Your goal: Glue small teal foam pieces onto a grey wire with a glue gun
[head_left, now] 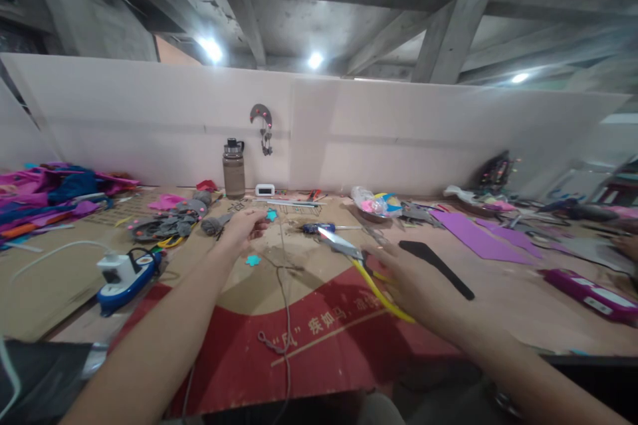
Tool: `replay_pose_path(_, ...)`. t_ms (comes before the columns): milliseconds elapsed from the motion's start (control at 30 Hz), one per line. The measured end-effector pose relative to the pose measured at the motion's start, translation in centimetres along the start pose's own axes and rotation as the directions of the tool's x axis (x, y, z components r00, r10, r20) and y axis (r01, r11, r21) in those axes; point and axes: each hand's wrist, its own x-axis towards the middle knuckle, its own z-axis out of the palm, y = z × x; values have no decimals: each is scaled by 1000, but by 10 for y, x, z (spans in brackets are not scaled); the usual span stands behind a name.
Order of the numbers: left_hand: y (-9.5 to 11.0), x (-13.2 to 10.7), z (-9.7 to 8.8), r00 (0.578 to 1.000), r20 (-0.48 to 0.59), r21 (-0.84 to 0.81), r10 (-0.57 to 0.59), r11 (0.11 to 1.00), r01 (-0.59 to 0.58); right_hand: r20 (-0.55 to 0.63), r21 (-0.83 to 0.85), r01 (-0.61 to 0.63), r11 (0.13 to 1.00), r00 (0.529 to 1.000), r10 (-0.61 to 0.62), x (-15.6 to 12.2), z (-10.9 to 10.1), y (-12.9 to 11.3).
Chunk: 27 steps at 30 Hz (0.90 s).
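My left hand [245, 229] reaches over the cardboard, its fingers closed on a small teal flower-shaped piece [271, 214] at the fingertips. A second teal flower piece [253, 260] lies on the board just below. My right hand [401, 279] grips a pair of scissors [371, 285] with yellow handles, the blades pointing up and left. Between the hands a grey cord [285, 299] runs down the board, with a knotted loop near the front. A screwdriver with a blue handle [319, 228] lies just beyond the scissor blades.
At left stand a blue power strip [127, 285] and a heap of grey felt pieces [167, 222]. A bottle [234, 172] and a small white clock [264, 190] stand by the partition. Purple sheets [478, 236], a black strip [436, 267] and a magenta device [591, 293] lie at right.
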Motion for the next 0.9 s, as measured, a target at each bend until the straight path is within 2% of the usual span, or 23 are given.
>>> replay_pose_path(167,3,-2,0,999,-39,4,-36,999,36,-88,154,-15,988,996,29,26,8,-40)
replay_pose_path(333,3,-1,-2,998,-67,1,-11,1000,11,-62,130,77,988,996,-70,60,36,-69)
replay_pose_path(533,1,4,-4,997,-75,12,-35,999,36,14,12,43,999,999,-44,66,58,-65)
replay_pose_path(900,0,2,1,998,-51,33,-23,999,25,-14,-102,74,992,997,-76,63,61,-61)
